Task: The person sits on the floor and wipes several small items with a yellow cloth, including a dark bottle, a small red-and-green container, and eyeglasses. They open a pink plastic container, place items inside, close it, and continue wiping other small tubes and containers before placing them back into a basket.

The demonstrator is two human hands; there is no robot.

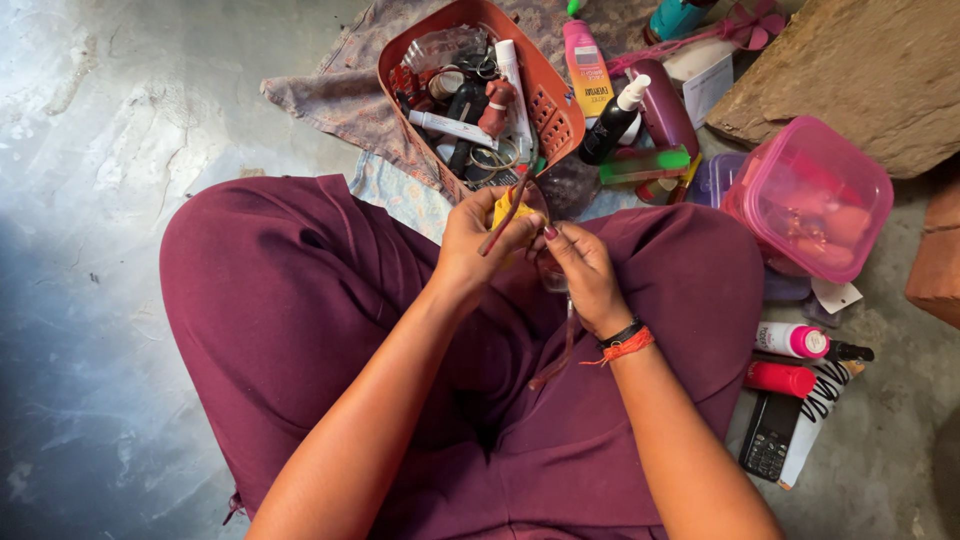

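Cross-legged on the floor (80,300), left hand (478,240) pinches a dark red cord (505,215) w/ a yellow item (510,208); right hand (585,270) clamps it lower. Cord's tail dangles loose over lap, beside orange basket (555,110) — work appears partway, unfinished.

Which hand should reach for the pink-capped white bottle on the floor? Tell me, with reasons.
Probably the right hand: the pink-capped white bottle lies on the floor beside the right knee. The left hand is farther off, gripping a yellow item and cord.

Both hands (530,255) together, fingers pinched
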